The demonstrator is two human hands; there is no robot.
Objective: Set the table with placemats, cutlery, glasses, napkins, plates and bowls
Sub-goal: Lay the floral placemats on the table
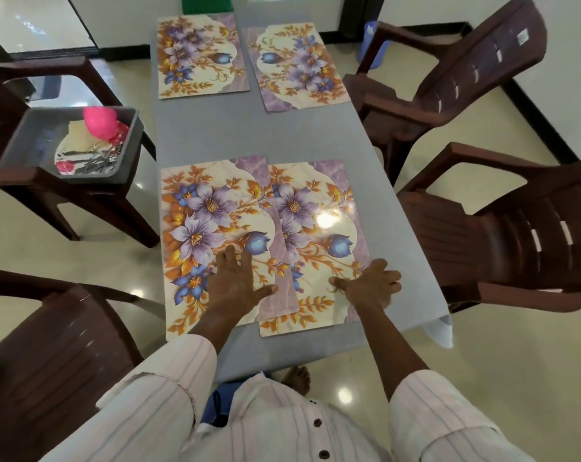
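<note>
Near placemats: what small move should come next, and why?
Probably slide the near right placemat a little rightward. It overlaps the near left placemat, whereas the far placemats lie apart. The left hand presses flat on the left one, the right hand seems to grip the right one's outer edge, and bare table lies beside it.

Glossy cream tiled floor [482, 378] mirrors lights; dark brown plastic armchairs [502, 248] ring the grey desk [282, 135]; walls [572, 45] seemingly white.
</note>
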